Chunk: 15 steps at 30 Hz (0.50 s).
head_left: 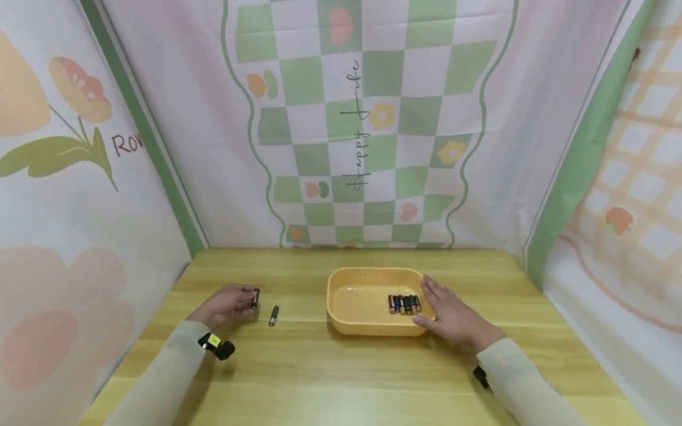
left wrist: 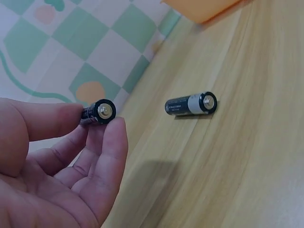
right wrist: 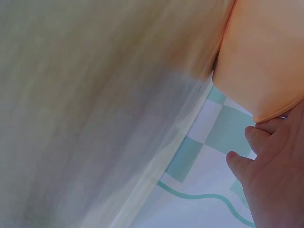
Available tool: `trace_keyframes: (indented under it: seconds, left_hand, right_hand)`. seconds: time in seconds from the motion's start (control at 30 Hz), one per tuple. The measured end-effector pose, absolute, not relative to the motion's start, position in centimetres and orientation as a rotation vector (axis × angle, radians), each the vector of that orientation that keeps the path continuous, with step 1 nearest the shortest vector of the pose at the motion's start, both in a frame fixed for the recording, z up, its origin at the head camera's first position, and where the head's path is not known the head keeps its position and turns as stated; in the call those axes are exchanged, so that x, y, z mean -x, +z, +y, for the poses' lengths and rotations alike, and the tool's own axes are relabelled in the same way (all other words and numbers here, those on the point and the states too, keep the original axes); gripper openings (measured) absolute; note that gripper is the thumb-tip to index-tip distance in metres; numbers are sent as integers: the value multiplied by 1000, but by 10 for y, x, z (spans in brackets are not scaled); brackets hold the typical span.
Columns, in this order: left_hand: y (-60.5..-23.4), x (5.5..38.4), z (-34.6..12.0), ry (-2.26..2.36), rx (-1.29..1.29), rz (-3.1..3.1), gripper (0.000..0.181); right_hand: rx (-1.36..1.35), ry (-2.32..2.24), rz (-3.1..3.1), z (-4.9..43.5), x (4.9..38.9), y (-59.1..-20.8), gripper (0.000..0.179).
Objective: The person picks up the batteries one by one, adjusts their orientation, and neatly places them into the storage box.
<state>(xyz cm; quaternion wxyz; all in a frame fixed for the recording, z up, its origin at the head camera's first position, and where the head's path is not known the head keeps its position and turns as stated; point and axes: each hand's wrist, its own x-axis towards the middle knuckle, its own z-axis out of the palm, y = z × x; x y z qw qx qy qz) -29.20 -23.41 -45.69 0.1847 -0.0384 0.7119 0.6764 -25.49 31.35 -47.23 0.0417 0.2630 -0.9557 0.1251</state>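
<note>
My left hand [head_left: 228, 305] pinches a dark battery [left wrist: 98, 112] between thumb and fingertips, raised above the table at the left. Its metal end with the small nub faces the left wrist camera. A second battery [left wrist: 191, 104], black with a pale band, lies on the wood just right of that hand. To the right sits a yellow-orange tray [head_left: 367, 329]. Inside it, several batteries [head_left: 404, 305] line up side by side near the right end. My right hand [head_left: 457, 318] rests against the tray's right rim with fingers extended; the right wrist view shows fingertips [right wrist: 256, 135] beside the rim.
The wooden table [head_left: 298, 378] ends at the back against a checkered curtain [head_left: 367, 148]. Printed curtains also hang on both sides. A small black device [head_left: 217, 346] is strapped to the left wrist.
</note>
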Motion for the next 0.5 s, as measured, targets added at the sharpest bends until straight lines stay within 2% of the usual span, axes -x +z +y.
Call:
trace_keyframes:
  seconds: [0.5]
  left_hand:
    - [-455, 291, -230, 1977, 107, 1953, 38]
  right_hand:
    - [-815, 379, -2929, 314, 257, -473, 91]
